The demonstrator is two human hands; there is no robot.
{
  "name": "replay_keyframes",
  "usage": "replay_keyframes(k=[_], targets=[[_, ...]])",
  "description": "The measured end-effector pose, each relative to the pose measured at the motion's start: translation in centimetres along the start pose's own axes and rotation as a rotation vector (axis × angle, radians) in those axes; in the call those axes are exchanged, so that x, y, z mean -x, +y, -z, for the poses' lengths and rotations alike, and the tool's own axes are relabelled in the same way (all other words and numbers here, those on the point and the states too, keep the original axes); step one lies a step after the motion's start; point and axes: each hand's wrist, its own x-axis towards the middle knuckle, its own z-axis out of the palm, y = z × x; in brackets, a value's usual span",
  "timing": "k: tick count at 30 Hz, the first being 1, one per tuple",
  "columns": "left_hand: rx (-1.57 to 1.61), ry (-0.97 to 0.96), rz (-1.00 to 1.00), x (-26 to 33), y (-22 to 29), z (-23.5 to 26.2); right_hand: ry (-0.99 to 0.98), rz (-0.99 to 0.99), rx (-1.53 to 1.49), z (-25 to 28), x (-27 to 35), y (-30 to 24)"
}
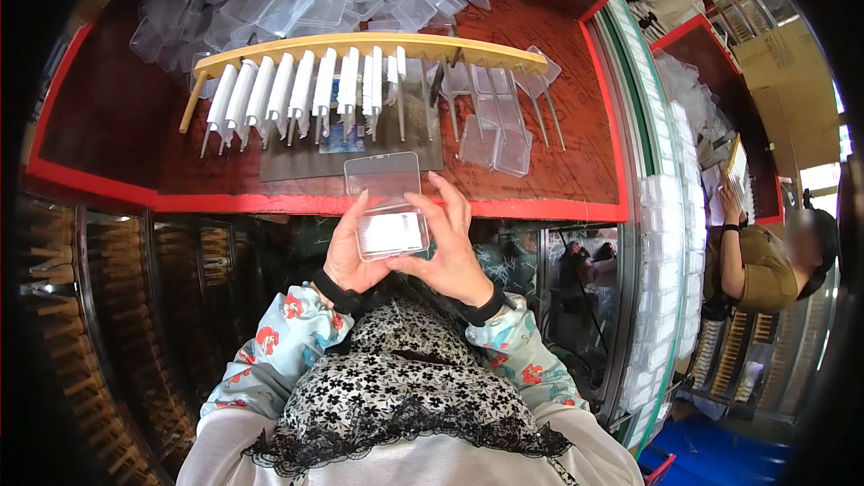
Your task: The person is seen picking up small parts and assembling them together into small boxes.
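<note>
A clear hinged plastic box [382, 182] is held between both hands in front of the table edge, its lid raised away from me. White contents [393, 234] fill its lower half; their kind is too bright to make out. My left hand [349, 252] grips the left side, thumb along the wall. My right hand [450, 247] closes on the right side, with fingers at the hinge and thumb at the near edge. Just beyond stands a wooden rack [360, 41] with metal prongs; white folded strips [279, 90] hang on its left and middle prongs, while the right prongs are bare.
Many clear empty boxes [306, 9] are heaped at the back of the red-edged table [558, 207]. Several more boxes [495, 135] lie under the rack's right end. Stacked filled boxes [661, 261] line a green-edged belt at right. Beyond it, a co-worker [765, 261] handles another rack.
</note>
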Motion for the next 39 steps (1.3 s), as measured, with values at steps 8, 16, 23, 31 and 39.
replay_keyframes(k=[8,16,23,31,39], targets=[[-0.077,0.124,0.038,1.2,1.5,-0.3,0.144,-0.103,-0.34,-1.6,-6.2,2.9],[-0.114,0.152,-0.039,3.0,2.2,0.8,0.202,-0.08,-0.949,-2.5,-14.4,3.2],[-0.095,0.129,-0.017,2.1,2.2,0.8,0.102,-0.068,-0.679,-0.9,-12.7,3.6],[-0.201,0.07,0.058,-0.8,-1.2,-1.1,-0.236,0.102,0.078,3.3,-3.8,-3.0],[-0.127,-0.022,0.268,-2.3,-3.5,-1.9,0.005,0.024,0.35,6.1,-0.4,-2.5]])
